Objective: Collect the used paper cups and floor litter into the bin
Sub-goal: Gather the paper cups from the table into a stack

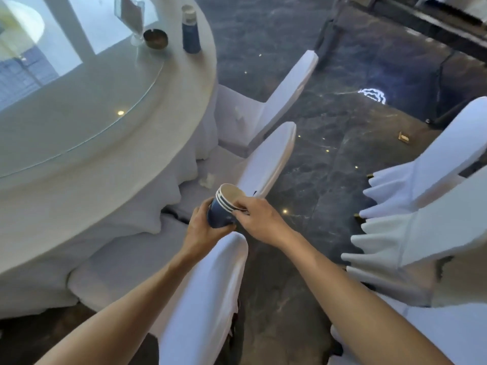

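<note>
Over the back of the nearest white-covered chair [210,285], two bare hands hold a stack of blue paper cups [224,206]. The cups sit one inside the other and tip sideways, with the open top pointing up and away. The left hand [200,227] is wrapped around the blue bottom part, fingers curled tight on it. The right hand [257,219] pinches the white rims at the top of the stack with its fingertips.

Just past the cups stands a second covered chair [266,159], and a third one [279,101] stands behind that. Both are pushed up near the round table [79,180] on the left, which wears a long white cloth. A crumpled white scrap [208,180] lies on the seat close to the table's edge.

On the dark, shiny floor [316,180] to the right, a small tan bit of litter [403,137] lies by itself, well away from the hands.

Near the far edge of the tabletop stand a blue bottle [191,30], a dark round ashtray [155,38] and a clear sign holder [131,14].
</note>
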`<state>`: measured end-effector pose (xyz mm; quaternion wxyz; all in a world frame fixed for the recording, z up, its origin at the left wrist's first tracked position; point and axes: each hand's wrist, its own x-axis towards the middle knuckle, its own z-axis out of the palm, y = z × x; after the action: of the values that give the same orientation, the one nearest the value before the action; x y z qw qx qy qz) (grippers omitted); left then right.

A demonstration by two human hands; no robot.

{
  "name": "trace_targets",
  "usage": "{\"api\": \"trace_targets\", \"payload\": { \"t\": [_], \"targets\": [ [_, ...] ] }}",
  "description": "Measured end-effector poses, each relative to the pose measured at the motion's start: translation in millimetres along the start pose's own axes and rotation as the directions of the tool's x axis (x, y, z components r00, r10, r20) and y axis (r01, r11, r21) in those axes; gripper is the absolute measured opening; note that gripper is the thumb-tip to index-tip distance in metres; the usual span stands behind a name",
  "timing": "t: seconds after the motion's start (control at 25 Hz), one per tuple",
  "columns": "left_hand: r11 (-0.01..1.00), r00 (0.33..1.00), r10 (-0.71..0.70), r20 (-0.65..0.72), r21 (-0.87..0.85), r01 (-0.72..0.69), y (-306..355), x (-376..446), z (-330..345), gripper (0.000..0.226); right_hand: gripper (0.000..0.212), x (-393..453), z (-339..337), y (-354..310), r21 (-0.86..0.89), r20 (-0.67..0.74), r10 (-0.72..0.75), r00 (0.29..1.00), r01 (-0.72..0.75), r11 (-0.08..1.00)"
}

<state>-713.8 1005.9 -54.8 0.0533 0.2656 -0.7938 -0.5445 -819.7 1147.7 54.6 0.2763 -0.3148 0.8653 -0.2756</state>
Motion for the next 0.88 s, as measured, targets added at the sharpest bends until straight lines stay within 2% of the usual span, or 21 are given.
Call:
{"api": "trace_targets", "payload": {
  "t": [0.2, 0.36, 0.48, 0.64, 0.76, 0.88],
  "targets": [
    [0.995, 0.992, -0.091, -0.091, -0.036, 0.088, 17, 13, -7, 0.084, 0.015, 42, -18, -2, -0.048, 0.115, -0.09, 0.989, 0.096, 0.994],
    [0.986, 0.969, -0.168, -0.184, -0.027, 0.166, 28, 25, -7, 0.077, 0.013, 77, -41, -3, -0.154, 0.254, -0.174, 0.952, 0.217, 0.964],
    [0.972, 0.938, -0.235, -0.253, -0.045, 0.231, 41, 41, -1, 0.078, 0.025, 107, -67, 2, -0.176, 0.319, -0.217, 0.923, 0.283, 0.943],
    [0.945, 0.855, -0.325, -0.404, -0.102, 0.311, 67, 58, 15, 0.079, 0.039, 152, -111, 13, -0.209, 0.38, -0.303, 0.874, 0.4, 0.892],
    [0.936, 0.779, -0.345, -0.524, -0.124, 0.331, 82, 63, 23, 0.08, 0.048, 188, -129, 22, -0.289, 0.425, -0.394, 0.815, 0.534, 0.794],
    [0.907, 0.697, -0.417, -0.584, -0.22, 0.359, 84, 63, 29, 0.078, 0.068, 224, -130, 26, -0.366, 0.488, -0.345, 0.802, 0.546, 0.754]
  ]
}}
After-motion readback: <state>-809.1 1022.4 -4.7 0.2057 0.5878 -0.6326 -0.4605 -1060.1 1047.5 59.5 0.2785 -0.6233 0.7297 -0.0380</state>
